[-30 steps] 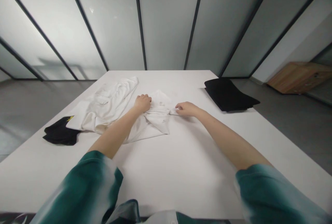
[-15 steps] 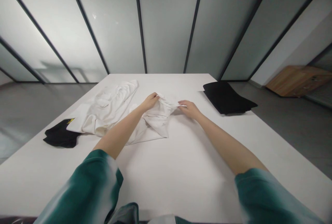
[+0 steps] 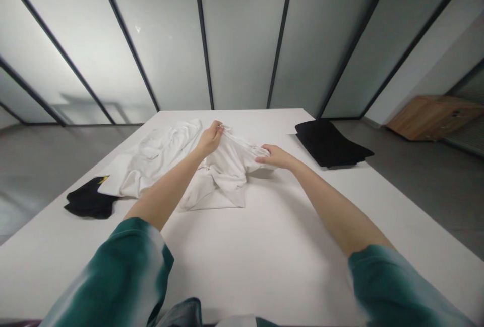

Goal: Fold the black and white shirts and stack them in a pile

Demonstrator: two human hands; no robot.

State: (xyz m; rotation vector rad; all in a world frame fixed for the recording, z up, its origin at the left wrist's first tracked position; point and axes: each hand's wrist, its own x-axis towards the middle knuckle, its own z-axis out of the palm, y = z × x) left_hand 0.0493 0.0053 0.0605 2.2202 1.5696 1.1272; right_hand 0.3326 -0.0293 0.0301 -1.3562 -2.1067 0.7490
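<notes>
A crumpled white garment (image 3: 229,168), which looks like a T-shirt, is spread in the middle of the table with its far part lifted. My left hand (image 3: 212,138) pinches its upper edge between thumb and fingers. To the right, my right hand (image 3: 277,156) grips another part of the same edge, thumb below and fingers on top. Between the hands the cloth hangs in folds, while its near hem lies flat on the tabletop. Left of it rests a heap of white cloth (image 3: 151,155), partly behind my left forearm.
The white table (image 3: 249,266) holds a stack of folded black cloth (image 3: 328,143) at the right. A smaller black cloth (image 3: 91,200) with a yellow mark lies at the left, partly under the white heap. Frosted panels (image 3: 242,34) stand behind; a wooden cabinet (image 3: 434,117) is at far right.
My left hand has moved up and to the left, raising the garment's edge. The right hand has changed its hold and has more cloth in it. The cloth between them is stretched wider.
</notes>
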